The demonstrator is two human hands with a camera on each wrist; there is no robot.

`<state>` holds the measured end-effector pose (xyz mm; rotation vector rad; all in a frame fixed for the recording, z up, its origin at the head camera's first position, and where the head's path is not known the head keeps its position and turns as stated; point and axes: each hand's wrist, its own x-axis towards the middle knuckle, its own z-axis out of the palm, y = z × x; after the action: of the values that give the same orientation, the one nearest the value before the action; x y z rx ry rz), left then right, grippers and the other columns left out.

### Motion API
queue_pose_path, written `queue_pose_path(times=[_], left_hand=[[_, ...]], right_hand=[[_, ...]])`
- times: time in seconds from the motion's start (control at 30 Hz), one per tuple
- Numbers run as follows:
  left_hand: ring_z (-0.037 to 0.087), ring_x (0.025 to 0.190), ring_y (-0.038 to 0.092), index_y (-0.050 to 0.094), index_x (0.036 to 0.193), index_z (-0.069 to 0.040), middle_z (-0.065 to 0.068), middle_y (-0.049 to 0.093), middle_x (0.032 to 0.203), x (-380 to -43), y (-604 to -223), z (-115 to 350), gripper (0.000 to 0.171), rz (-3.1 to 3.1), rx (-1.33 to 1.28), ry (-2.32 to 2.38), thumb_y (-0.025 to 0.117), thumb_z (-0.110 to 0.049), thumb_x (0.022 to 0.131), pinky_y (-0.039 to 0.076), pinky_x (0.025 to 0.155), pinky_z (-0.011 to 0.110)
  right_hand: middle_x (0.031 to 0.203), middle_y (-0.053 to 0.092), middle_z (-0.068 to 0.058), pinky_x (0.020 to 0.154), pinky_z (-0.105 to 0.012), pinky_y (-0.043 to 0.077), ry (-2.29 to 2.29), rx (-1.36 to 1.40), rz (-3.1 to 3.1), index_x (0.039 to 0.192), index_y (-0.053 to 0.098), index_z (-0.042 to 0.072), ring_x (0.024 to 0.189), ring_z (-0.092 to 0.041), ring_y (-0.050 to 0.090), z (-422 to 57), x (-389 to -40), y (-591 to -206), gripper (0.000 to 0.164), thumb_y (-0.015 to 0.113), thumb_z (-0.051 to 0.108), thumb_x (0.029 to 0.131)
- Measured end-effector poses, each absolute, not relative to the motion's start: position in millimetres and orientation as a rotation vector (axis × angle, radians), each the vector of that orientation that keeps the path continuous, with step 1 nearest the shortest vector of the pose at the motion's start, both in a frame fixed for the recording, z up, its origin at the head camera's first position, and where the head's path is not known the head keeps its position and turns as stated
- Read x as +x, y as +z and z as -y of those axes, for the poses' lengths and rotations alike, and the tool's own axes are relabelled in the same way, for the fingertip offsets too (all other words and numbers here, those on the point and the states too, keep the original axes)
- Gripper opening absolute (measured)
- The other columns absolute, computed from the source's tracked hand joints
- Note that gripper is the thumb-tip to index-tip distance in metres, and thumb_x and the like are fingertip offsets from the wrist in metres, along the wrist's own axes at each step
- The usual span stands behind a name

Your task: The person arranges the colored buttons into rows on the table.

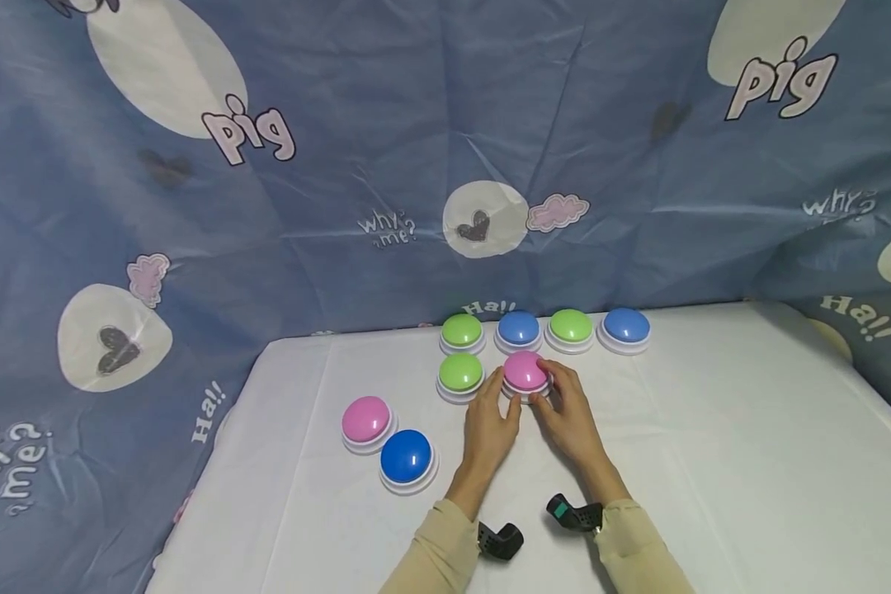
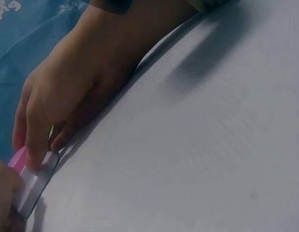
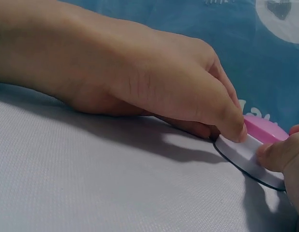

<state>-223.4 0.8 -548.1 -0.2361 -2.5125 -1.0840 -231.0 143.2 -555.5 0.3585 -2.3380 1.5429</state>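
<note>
A pink dome push button [image 1: 525, 370] on a round white base stands between my two hands. My left hand [image 1: 490, 429] grips its left side, with thumb at the near edge of the base. My right hand [image 1: 573, 417] holds the right side, its index finger by the dome and its thumb low on the base. In the right wrist view, both thumbs press the white base [image 3: 246, 157] beneath the pink dome [image 3: 265, 128]. The left wrist view shows the right hand [image 2: 67, 87] on the button's rim [image 2: 36, 181]. Close to the left fingers stands a green button [image 1: 460, 372].
Behind is a row of a green button [image 1: 461, 330], a blue one [image 1: 519, 327], another green one [image 1: 571, 326] and another blue one [image 1: 627, 325]. Nearer left stand a pink button [image 1: 365, 419] and a blue button [image 1: 406, 456]. Patterned cloth [image 1: 386, 272] borders the white table [image 1: 750, 462].
</note>
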Motion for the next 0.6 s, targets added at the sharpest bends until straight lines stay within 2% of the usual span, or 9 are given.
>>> queue_pose_path(times=[0.4, 0.6], left_hand=[[0.029, 0.127, 0.051, 0.048, 0.136, 0.0, 0.016, 0.053, 0.137, -218.6, -544.8, 0.5, 0.054, 2.567, -0.209, -1.073, 0.064, -0.013, 0.086, 0.04, 0.107, 0.039], [0.028, 0.126, 0.051, 0.047, 0.136, -0.004, 0.014, 0.055, 0.135, -221.1, -543.9, -0.8, 0.054, 2.57, -0.188, -1.134, 0.062, -0.013, 0.086, 0.041, 0.106, 0.041]], right_hand=[[0.138, 0.042, -0.023, 0.109, -0.052, 0.035, 1.504, 0.343, 2.384, 0.137, 0.044, 0.003, 0.13, -0.038, 0.041, -139.2, -228.7, -553.1, 0.056, 0.065, 0.001, 0.085], [0.136, 0.041, -0.024, 0.106, -0.054, 0.036, 1.498, 0.325, 2.355, 0.135, 0.046, 0.003, 0.128, -0.038, 0.042, -139.7, -230.5, -554.1, 0.056, 0.065, 0.0, 0.083]])
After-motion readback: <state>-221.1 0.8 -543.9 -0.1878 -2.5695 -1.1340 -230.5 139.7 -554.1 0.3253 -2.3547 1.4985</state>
